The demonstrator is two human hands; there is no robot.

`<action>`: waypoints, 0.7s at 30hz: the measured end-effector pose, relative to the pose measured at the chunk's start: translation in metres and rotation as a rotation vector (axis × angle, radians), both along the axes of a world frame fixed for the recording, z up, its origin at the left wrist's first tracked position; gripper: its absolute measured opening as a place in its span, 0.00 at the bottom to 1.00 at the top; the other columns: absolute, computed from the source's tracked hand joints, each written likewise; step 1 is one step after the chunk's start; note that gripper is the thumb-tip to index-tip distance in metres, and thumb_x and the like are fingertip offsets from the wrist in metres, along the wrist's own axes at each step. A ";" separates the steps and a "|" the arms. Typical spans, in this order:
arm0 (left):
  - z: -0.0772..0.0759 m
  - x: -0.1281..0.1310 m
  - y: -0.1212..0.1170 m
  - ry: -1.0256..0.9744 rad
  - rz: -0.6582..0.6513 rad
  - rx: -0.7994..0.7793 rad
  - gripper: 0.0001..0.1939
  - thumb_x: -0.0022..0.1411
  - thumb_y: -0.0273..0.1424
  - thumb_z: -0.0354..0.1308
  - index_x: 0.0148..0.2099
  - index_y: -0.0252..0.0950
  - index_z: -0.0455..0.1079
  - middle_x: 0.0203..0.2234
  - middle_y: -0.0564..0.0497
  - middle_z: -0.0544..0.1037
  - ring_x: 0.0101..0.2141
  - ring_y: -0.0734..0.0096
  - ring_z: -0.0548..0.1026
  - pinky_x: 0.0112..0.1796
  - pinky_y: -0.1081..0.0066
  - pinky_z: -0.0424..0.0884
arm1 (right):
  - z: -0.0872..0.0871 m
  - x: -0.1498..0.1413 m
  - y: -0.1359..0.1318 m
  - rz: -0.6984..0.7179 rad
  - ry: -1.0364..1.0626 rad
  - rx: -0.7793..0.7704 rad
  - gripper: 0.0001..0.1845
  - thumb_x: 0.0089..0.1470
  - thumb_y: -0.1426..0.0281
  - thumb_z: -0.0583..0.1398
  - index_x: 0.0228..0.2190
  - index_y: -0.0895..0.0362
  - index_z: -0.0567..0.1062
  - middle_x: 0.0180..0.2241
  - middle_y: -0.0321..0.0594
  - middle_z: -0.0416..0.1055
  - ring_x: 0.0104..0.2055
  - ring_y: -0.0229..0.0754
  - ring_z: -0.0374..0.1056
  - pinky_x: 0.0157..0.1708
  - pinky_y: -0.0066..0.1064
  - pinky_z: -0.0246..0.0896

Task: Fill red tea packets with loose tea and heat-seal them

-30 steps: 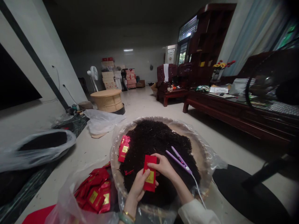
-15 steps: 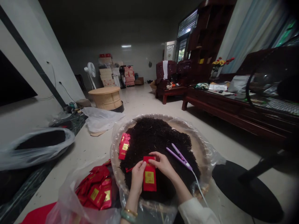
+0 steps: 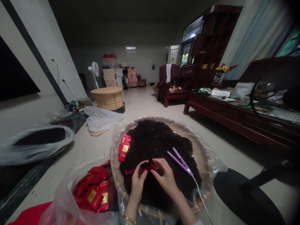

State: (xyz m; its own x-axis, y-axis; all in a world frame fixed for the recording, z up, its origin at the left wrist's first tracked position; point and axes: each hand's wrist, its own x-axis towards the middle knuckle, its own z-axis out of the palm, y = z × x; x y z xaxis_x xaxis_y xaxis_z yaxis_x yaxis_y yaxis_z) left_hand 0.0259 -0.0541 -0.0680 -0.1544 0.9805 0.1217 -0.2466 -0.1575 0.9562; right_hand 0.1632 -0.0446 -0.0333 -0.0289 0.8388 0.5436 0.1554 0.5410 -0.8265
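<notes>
Head view. Round tray (image 3: 113,162), plastic-lined, heaped with dark leaves (image 3: 159,134); pale floor (image 3: 140,106) around. Red packet (image 3: 148,168), held over leaves, partly hidden. Left hand (image 3: 137,182), right hand (image 3: 167,178): fingers curved, slightly parted, gripping its two sides. Purple tongs (image 3: 188,170), spread, on leaves. Beyond: wooden drum (image 3: 107,100), white fan (image 3: 95,69); right, dark-red tabletop (image 3: 211,99) bearing white bag (image 3: 242,90).

Two hands (image 3: 137,181) (image 3: 166,178), one held red packet (image 3: 148,169), one purple straightener (image 3: 187,169), one round basket (image 3: 202,151)
</notes>
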 end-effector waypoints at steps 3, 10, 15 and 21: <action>0.001 -0.001 -0.002 0.030 -0.027 0.016 0.21 0.56 0.40 0.61 0.50 0.37 0.71 0.49 0.44 0.76 0.52 0.57 0.71 0.55 0.60 0.62 | -0.003 -0.002 -0.001 -0.027 -0.065 -0.016 0.06 0.50 0.72 0.62 0.34 0.53 0.76 0.30 0.38 0.73 0.32 0.41 0.69 0.32 0.31 0.67; 0.014 -0.002 0.001 0.060 -0.062 -0.015 0.23 0.53 0.47 0.61 0.44 0.35 0.75 0.43 0.43 0.80 0.47 0.57 0.74 0.50 0.62 0.67 | -0.001 0.002 0.005 -0.098 -0.085 -0.063 0.07 0.52 0.66 0.61 0.26 0.54 0.77 0.26 0.39 0.73 0.30 0.42 0.68 0.30 0.31 0.63; 0.019 0.000 0.004 -0.011 -0.103 -0.137 0.25 0.50 0.50 0.62 0.35 0.31 0.76 0.26 0.48 0.80 0.28 0.64 0.76 0.31 0.70 0.70 | 0.009 0.005 0.012 -0.015 -0.010 -0.218 0.11 0.49 0.62 0.63 0.32 0.56 0.78 0.31 0.41 0.75 0.33 0.44 0.70 0.32 0.31 0.65; 0.030 0.000 0.002 -0.102 -0.211 -0.230 0.23 0.47 0.48 0.65 0.29 0.30 0.77 0.19 0.52 0.76 0.22 0.73 0.69 0.26 0.75 0.63 | 0.006 0.009 0.018 0.097 0.069 -0.486 0.15 0.43 0.58 0.66 0.23 0.58 0.77 0.24 0.39 0.75 0.28 0.43 0.69 0.31 0.31 0.64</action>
